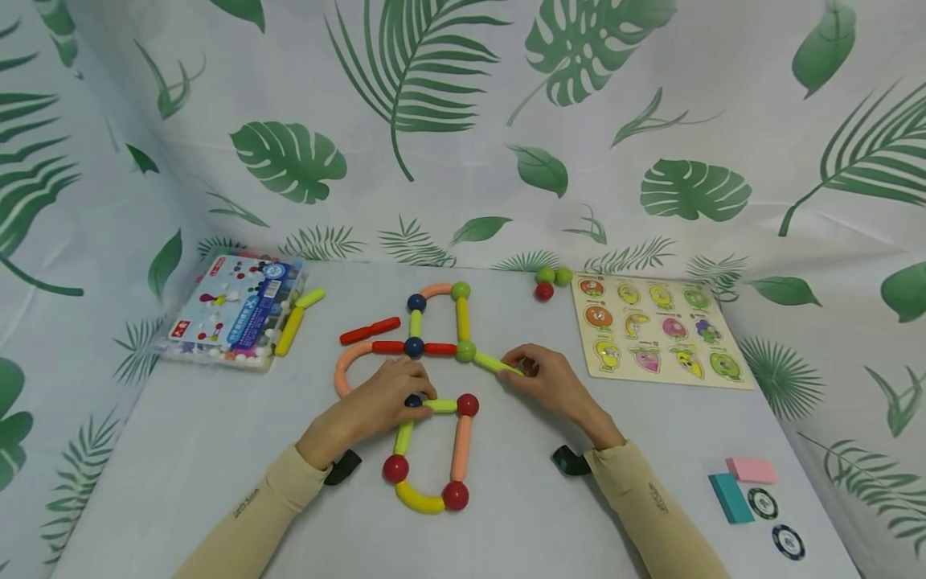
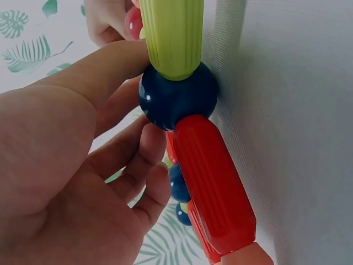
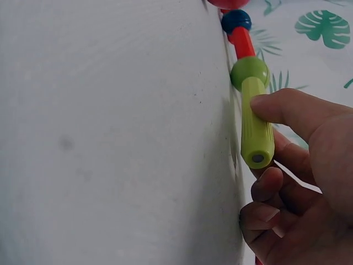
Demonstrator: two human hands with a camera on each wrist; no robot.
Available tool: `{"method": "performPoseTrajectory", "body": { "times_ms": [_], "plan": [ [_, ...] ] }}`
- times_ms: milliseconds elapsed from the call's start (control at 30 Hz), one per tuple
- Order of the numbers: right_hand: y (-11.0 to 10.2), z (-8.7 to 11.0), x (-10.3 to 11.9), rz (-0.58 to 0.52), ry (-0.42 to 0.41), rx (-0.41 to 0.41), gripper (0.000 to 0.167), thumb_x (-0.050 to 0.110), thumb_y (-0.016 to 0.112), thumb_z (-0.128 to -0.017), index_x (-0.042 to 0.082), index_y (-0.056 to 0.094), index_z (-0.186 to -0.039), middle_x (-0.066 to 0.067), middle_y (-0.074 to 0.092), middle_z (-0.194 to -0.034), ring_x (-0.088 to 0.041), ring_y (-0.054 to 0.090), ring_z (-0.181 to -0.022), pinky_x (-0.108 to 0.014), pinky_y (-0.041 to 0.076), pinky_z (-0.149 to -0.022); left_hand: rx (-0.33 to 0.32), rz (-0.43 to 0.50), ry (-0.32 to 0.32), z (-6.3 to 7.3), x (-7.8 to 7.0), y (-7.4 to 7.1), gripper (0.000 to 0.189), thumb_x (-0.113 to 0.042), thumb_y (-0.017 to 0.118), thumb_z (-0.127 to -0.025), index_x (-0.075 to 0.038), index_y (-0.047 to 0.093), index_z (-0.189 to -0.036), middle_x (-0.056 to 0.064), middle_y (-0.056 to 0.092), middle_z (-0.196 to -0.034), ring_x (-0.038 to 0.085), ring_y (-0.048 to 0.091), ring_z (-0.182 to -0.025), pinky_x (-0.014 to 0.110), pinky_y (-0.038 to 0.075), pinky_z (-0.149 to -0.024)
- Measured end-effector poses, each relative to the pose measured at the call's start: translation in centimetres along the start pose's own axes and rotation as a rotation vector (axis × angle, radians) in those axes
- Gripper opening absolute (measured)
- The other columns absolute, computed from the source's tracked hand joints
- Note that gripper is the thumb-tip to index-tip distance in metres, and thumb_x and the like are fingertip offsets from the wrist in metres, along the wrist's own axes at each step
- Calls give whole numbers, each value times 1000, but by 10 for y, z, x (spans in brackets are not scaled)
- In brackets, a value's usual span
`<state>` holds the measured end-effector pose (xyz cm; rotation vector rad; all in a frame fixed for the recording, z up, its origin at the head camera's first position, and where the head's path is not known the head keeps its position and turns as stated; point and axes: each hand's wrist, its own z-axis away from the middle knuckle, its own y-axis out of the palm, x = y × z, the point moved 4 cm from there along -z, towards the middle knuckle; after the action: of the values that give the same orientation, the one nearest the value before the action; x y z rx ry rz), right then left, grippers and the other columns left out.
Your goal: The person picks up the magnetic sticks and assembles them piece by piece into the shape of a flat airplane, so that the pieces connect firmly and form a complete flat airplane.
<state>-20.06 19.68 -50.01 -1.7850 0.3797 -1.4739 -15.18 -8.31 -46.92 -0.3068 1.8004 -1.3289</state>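
Note:
On the white table lies a figure of magnetic rods and balls. My left hand point(image 1: 383, 396) pinches a dark blue ball point(image 2: 176, 98) at its middle, thumb on one side and fingers behind. A yellow-green rod point(image 2: 174, 36) and a red rod point(image 2: 215, 185) meet that ball. With thumb and fingers my right hand point(image 1: 547, 381) holds another yellow-green rod point(image 3: 256, 130), its far end against a green ball point(image 3: 250, 73) and its near magnet end bare. Red balls point(image 1: 468, 404) and a peach rod point(image 1: 460, 448) make up the lower loop.
A clear box point(image 1: 231, 310) of parts stands at the left, yellow rods point(image 1: 290, 330) beside it. Two crossed-looking red rods point(image 1: 370, 330) lie above the figure. Loose balls point(image 1: 545, 291) and a fruit board point(image 1: 661, 330) sit at back right; blocks point(image 1: 731, 498) and round chips point(image 1: 788, 542) at front right.

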Motion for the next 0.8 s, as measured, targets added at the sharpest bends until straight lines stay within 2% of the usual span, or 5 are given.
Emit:
{"method": "performPoseTrajectory", "body": {
  "times_ms": [167,267,433,533,800],
  "plan": [
    [0,-2,-1,2,8,6,22,26,78,-91,18,72,-110,2,63,-91,-17,54,-80,-24,45,-68,4,45,-17,-1,4,-1,24,-31,77,-91,-15,78,-109,-1,66,-108,16,53,-103,36,46,-90],
    [-1,-2,-1,-4,11,9,22,27,78,-91,18,72,-110,2,64,-92,-17,54,-81,-24,45,-69,-45,92,-76,-1,16,-10,24,-32,75,-93,-14,77,-110,-1,68,-108,17,56,-104,38,50,-92],
    [-1,-2,0,-8,21,19,23,28,78,-91,19,71,-111,2,64,-93,-18,54,-81,-24,45,-69,-243,99,-265,9,61,-36,22,-22,72,-96,-9,75,-113,5,68,-107,23,55,-103,43,51,-92],
    [-2,-1,-1,-2,30,25,24,28,78,-91,19,71,-112,2,64,-93,-17,54,-81,-24,45,-70,-301,69,-355,14,88,-44,25,-19,69,-98,-4,72,-117,13,67,-110,28,52,-103,44,49,-90],
    [0,0,-1,-15,36,23,24,29,77,-91,20,71,-113,2,64,-94,-18,55,-82,-24,45,-70,-217,-11,-369,-1,110,-50,29,-23,70,-97,-1,73,-115,16,69,-105,32,54,-97,45,45,-87]
  ]
}}
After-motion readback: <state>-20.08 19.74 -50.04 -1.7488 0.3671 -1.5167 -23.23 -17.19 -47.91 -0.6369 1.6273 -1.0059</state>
